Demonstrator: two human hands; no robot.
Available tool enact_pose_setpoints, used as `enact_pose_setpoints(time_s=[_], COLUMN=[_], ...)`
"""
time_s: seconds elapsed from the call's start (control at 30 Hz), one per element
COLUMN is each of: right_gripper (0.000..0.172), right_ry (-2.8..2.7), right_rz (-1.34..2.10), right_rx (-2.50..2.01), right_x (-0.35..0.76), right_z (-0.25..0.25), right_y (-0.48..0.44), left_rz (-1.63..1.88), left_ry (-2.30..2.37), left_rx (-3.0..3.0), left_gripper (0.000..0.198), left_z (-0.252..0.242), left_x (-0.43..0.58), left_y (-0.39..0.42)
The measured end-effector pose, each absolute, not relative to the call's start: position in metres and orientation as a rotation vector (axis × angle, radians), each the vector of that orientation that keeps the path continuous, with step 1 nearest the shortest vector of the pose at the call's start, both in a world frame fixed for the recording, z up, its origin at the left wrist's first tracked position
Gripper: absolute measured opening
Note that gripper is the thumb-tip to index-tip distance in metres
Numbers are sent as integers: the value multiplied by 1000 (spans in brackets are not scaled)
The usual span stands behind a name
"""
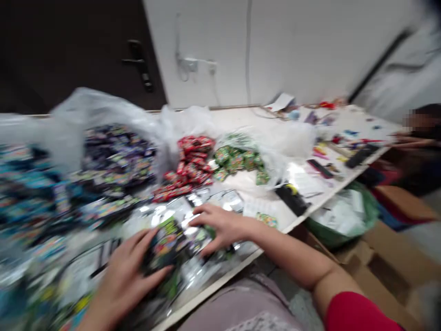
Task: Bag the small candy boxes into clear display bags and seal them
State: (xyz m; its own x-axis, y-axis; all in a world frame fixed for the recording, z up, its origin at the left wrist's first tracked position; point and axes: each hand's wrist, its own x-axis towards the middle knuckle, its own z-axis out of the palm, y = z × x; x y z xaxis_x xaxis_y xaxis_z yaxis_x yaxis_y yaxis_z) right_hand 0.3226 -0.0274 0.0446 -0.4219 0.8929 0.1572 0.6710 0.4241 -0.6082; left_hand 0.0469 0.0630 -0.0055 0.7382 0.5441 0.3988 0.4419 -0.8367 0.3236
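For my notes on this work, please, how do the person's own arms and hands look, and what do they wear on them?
The left hand and the right hand are bare, with no gloves. The right arm is bare up to a short red sleeve. No sleeve shows on the left arm in this view.

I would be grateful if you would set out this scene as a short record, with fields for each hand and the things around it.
left hand: on a dark, green-printed foil sachet
right hand: spread on shiny silver plastic packaging
right sleeve: short, red
on the pale table: a heap of red foil sachets, green foil sachets in a clear plastic bag, a black rectangular object
beside the table: a green plastic bag holding white items, a brown cardboard box
nearby: another person at the right edge
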Motion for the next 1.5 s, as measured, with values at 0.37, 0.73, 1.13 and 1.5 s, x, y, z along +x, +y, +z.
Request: enact_pose_setpoints(time_s=[0.37, 0.73, 1.13, 1.5], right_gripper=[67, 60, 52, 65], right_ry=[-2441, -2465, -2305, -2427], right_rz=[578, 754, 453, 355], right_rx=[-1313, -1291, -1385, -1279], right_x=[327, 327, 333, 320], right_z=[61, 70, 75, 54], right_y=[-23, -9, -12, -19], left_rz=[520, 359, 459, 575], left_ry=[741, 646, 719, 752], left_rx=[2616, 2457, 2452, 2496], left_gripper=[91, 86, 85, 89], left_z=[12, 16, 12, 9], left_x=[37, 31, 28, 30], left_y=[42, 46, 44, 39])
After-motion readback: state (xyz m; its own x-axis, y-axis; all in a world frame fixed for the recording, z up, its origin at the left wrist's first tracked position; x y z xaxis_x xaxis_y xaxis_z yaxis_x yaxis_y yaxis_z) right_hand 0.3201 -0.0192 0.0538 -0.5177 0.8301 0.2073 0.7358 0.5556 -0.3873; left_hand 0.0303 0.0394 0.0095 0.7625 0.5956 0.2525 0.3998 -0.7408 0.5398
